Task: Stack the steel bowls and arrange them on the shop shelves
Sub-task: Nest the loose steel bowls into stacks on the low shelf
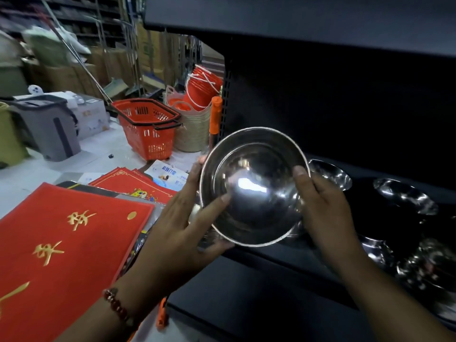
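I hold a shiny steel bowl [254,186] with both hands, tilted so its inside faces me, in front of the dark shelf unit. My left hand [182,218] grips its left rim with the thumb inside the bowl. My right hand [320,206] grips the right rim, thumb over the edge. More steel seems to sit under the bowl by my left fingers, but I cannot tell what it is. Other steel bowls lie on the black shelf [271,272]: one just behind the held bowl [330,174], one further right [404,193], and several at the lower right [424,262].
Red floor mats [64,243] with gold characters are stacked at my left. A red shopping basket [148,129], stacked beige tubs and red buckets [204,90] stand on the floor beyond. A grey bin [47,124] is at far left. An upper shelf [296,18] overhangs.
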Available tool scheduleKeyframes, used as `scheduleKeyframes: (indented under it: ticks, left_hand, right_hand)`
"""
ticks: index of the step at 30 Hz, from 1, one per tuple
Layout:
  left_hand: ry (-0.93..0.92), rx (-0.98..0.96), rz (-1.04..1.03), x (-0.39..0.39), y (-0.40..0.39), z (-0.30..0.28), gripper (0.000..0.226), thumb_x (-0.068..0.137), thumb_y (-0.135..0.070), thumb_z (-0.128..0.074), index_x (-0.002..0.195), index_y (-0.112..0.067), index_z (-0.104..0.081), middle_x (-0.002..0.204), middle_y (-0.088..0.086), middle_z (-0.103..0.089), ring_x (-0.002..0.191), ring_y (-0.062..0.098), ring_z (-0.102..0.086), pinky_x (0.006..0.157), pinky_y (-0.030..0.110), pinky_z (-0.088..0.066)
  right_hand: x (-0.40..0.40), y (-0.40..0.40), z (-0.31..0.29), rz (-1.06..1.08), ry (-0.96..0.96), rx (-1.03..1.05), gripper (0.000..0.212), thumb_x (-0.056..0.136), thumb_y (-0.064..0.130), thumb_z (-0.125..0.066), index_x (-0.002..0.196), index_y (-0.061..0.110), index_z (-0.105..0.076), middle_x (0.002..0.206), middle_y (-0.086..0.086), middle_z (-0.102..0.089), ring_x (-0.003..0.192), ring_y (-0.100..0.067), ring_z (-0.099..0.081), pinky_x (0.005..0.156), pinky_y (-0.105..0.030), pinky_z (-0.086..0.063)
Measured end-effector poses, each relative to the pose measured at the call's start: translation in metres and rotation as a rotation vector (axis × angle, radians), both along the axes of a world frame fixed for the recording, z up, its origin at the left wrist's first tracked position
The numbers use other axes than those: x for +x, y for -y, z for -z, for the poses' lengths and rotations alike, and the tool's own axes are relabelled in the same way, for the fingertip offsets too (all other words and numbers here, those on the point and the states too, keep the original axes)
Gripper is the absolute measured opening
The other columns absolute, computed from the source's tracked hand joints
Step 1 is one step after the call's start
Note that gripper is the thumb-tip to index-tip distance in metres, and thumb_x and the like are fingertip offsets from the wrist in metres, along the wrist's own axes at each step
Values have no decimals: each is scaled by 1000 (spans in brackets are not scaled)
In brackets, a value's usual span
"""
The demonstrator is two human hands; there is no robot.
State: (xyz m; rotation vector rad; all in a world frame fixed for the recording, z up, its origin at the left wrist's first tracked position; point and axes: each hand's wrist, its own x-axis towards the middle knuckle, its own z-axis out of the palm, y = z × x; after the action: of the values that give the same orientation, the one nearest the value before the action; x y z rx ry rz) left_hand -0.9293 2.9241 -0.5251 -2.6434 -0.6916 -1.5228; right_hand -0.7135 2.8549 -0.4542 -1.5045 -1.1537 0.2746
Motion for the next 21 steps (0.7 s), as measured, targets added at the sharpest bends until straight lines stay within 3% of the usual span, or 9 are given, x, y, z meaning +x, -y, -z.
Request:
scheduleKeyframes:
  ticks: [5, 6, 8, 10, 12, 13, 15, 18, 21]
  left_hand:
    - [42, -250, 33, -2, 7, -4, 58, 69, -56, -71, 114, -26, -53, 158, 8, -22, 140, -17, -19, 104, 9, -36]
    - [79, -350, 32, -1, 9, -6, 59, 63, -59, -73, 111, -30, -53, 158, -1, -23, 135, -23, -20, 99, 10, -39]
    - [167, -529, 35, 1, 9, -9, 57, 56, -61, -75, 103, -37, -54, 155, -13, -27, 127, -30, -24, 94, 6, -36]
    - [221, -607, 59, 4, 4, -13, 56, 57, -58, -76, 103, -38, -54, 146, -13, -38, 127, -20, -36, 95, 6, -36]
    - [256, -658, 103, 8, -5, -16, 56, 62, -54, -78, 109, -35, -54, 133, -8, -48, 124, 3, -51, 98, 25, -46]
    - [260, -687, 130, 10, -9, -18, 57, 64, -51, -79, 112, -33, -54, 129, -6, -50, 121, 11, -55, 98, 34, -49]
    - [248, -719, 150, 16, -16, -22, 57, 67, -46, -83, 115, -32, -54, 125, -5, -52, 116, 14, -60, 93, 32, -52]
    - [254, -739, 157, 27, -27, -32, 52, 70, -26, -89, 110, -30, -56, 119, -4, -57, 104, 11, -64, 82, 16, -51]
    - [247, -842, 239, 37, -44, -42, 45, 75, -22, -86, 110, -28, -58, 118, 1, -60, 95, 14, -70, 81, 28, -59]
  right_hand:
    - [4, 6, 5, -118, -100, -237, 49, 94, 55, -49, 89, 11, -71, 84, -7, -75, 83, -24, -72, 81, -43, -55]
    - [4, 7, 5, -130, -90, -231, 42, 93, 56, -49, 95, 21, -72, 90, 3, -76, 88, -16, -72, 82, -41, -55]
    - [-1, 14, 1, -179, -26, -186, 24, 90, 57, -50, 110, 48, -61, 97, 35, -67, 96, 14, -61, 85, -19, -46]
    - [-8, 20, 0, -233, 113, -148, 45, 88, 60, -54, 131, 56, -42, 123, 40, -52, 118, 22, -45, 97, -14, -38]
    - [-11, 22, 2, -278, 281, -128, 64, 86, 55, -63, 142, 56, -31, 150, 32, -29, 135, 15, -30, 105, -21, -38]
    - [-13, 23, 3, -280, 334, -142, 73, 83, 53, -67, 144, 58, -26, 155, 33, -16, 136, 20, -22, 105, -17, -34]
    - [-14, 20, 6, -234, 392, -155, 78, 79, 50, -71, 143, 57, -27, 151, 42, 1, 126, 33, -8, 95, -2, -26]
    - [-11, 3, 10, -176, 460, -49, 56, 81, 35, -76, 131, 41, -52, 150, 33, -18, 124, 32, -18, 91, 6, -28]
    - [2, -24, 17, -138, 350, 4, 27, 81, 22, -78, 104, 27, -65, 133, 23, -42, 115, 13, -47, 93, -12, -44]
